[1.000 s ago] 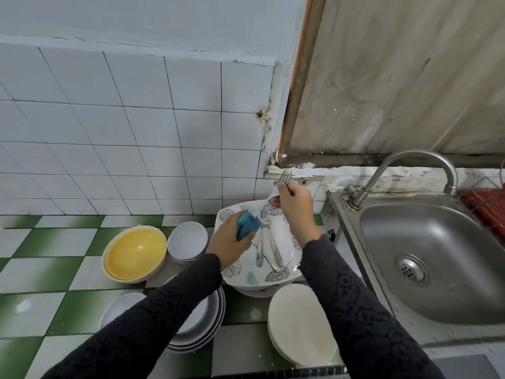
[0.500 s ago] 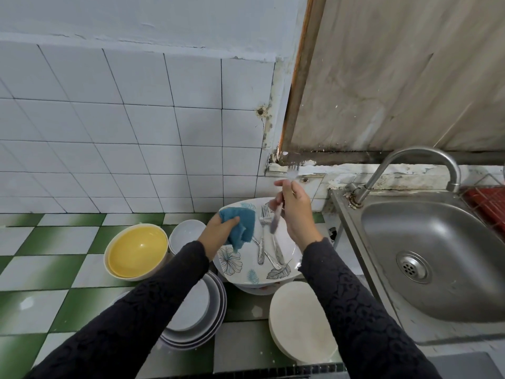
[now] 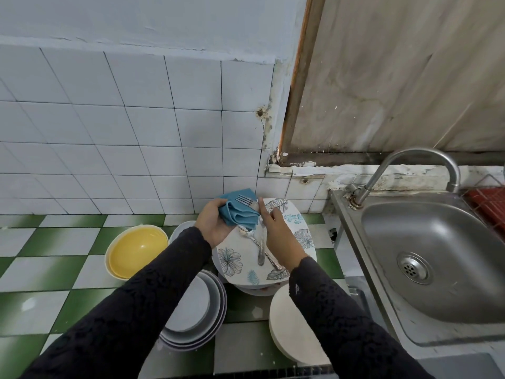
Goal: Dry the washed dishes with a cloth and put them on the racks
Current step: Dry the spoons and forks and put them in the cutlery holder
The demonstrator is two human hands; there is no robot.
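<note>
Blue cloth (image 3: 237, 213) in left hand (image 3: 213, 225) touches fork (image 3: 244, 199) in right hand (image 3: 278, 234).

Cutlery (image 3: 261, 246) on plate (image 3: 240, 269) — sink (image 3: 437, 258) rightward

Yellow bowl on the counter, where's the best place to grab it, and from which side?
Probably its left rim, coming from the left. The yellow bowl stands upright and open, so a thumb can hook inside the wall. The white bowl and left sleeve crowd its right side; its left faces bare counter.
</note>
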